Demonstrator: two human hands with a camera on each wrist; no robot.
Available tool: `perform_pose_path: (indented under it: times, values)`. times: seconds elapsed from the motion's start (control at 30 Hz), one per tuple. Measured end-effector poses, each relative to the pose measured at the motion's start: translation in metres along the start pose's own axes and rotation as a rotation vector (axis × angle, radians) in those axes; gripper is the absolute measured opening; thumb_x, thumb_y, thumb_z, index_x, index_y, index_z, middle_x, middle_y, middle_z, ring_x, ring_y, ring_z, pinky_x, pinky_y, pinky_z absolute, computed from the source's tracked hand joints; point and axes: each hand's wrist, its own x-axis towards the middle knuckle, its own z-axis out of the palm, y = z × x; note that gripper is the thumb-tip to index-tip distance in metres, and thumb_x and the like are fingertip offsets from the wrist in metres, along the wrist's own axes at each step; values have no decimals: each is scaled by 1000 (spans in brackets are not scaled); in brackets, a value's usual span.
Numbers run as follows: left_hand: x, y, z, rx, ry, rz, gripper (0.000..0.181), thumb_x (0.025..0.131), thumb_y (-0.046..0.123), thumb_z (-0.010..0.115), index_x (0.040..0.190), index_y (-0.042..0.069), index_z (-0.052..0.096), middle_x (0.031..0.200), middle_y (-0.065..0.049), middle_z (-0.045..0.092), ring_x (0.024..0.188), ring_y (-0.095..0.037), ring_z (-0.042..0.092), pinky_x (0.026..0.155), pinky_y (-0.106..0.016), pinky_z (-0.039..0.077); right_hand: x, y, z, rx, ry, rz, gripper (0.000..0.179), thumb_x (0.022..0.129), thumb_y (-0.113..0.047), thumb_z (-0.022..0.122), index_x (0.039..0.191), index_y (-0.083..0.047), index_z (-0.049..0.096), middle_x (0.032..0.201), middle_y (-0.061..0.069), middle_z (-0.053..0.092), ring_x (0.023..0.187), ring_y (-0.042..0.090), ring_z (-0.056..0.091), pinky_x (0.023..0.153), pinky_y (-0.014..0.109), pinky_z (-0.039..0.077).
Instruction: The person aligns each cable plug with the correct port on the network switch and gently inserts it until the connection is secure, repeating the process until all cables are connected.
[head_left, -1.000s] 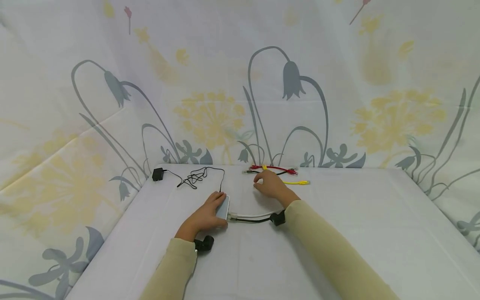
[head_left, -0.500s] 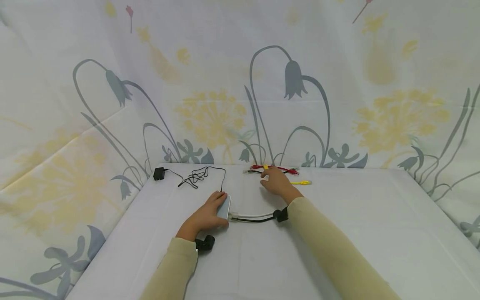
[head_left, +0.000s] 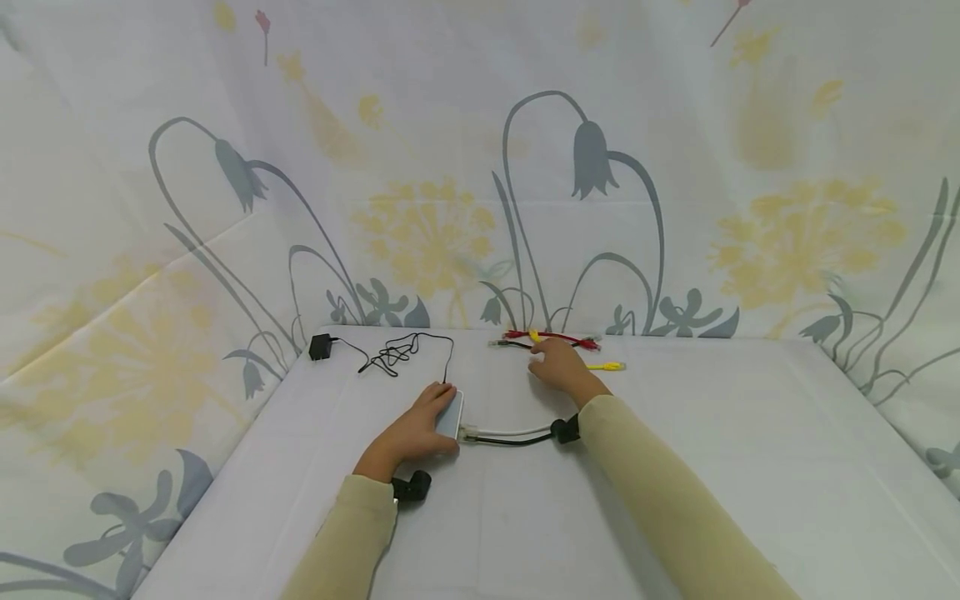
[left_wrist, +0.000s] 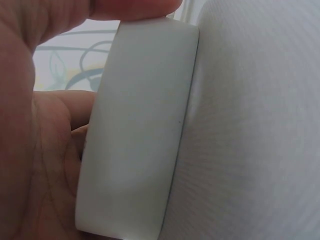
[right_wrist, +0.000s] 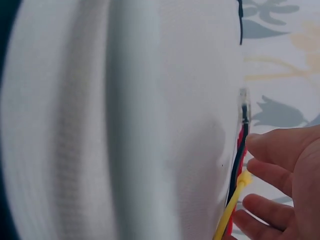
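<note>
My left hand grips a flat white network box, thumb on the near edge and fingers at the far edge. The box's smooth white side stands close in the left wrist view, against the cloth. A white network cable and a black network cable run from its right side. Farther back, my right hand hovers over several short network cables, fingers apart and loosely bent. In the right wrist view, a fingertip is right at a black cable, beside a yellow cable; red shows behind.
A black power adapter lies at the back left. Its thin tangled cord leads to the box's far side. Red cable ends lie at the table's back edge, before a flower-printed curtain.
My right hand has shifted slightly right over the cables, covering more of the yellow one. My left hand stays on the network box. The head view has drifted a little.
</note>
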Motion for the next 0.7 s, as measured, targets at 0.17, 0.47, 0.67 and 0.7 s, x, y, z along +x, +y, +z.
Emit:
perform_pose_path:
  times: [0.17,0.47,0.67,0.7]
  values:
    - [0,1,0,-5,-4,0,97,67,23,72,153,10,30,162,-6,21,152,-27,8,115,-49,27,0,2,2,-7,-11,34,45,94,-25,55,135,-6,56,144,17,49,137,36,39,114,52,29]
    - [0,3,-1,-5,1,-10,98,66,23,72,153,10,30,161,-6,22,152,-27,9,114,-49,28,-2,4,3,-20,55,19,42,95,-19,50,135,-7,56,138,18,54,132,38,46,111,51,33]
    - [-1,3,-1,4,2,-13,98,65,23,72,153,10,31,161,-6,22,152,-27,10,115,-49,28,-3,7,4,-56,106,19,38,96,-14,51,131,-6,58,132,15,60,127,35,52,107,50,39]
    - [-1,2,-1,4,2,-14,98,65,23,72,153,10,31,161,-6,22,152,-27,10,115,-49,28,-3,7,3,-54,112,25,37,96,-13,51,131,-6,59,131,15,61,126,34,53,106,49,40]
